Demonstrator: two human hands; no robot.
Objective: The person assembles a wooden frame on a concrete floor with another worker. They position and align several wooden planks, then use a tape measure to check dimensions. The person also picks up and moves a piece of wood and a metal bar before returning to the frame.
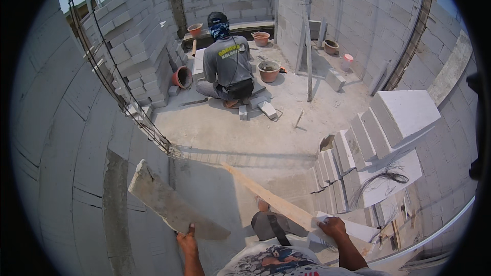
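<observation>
My left hand [188, 241] is closed on the lower edge of a grey, cement-stained board [176, 207], its thumb lying on the board's face. The board slants from upper left to lower right beside the block wall on the left. My right hand [333, 227] grips a long pale wooden plank [271, 198] near its close end. The plank reaches forward and left over the floor, its far tip in sunlight. Between the hands my bent knee [271, 225] shows. A white block lies just under my right hand, partly covered.
A co-worker [227, 61] squats ahead, back to me, among cut blocks and mortar buckets [268, 71]. Stacked blocks [381, 122] with a coil of wire [394, 177] stand right. Rebar [110, 69] rises at left. A wooden prop [308, 61] leans by the wall.
</observation>
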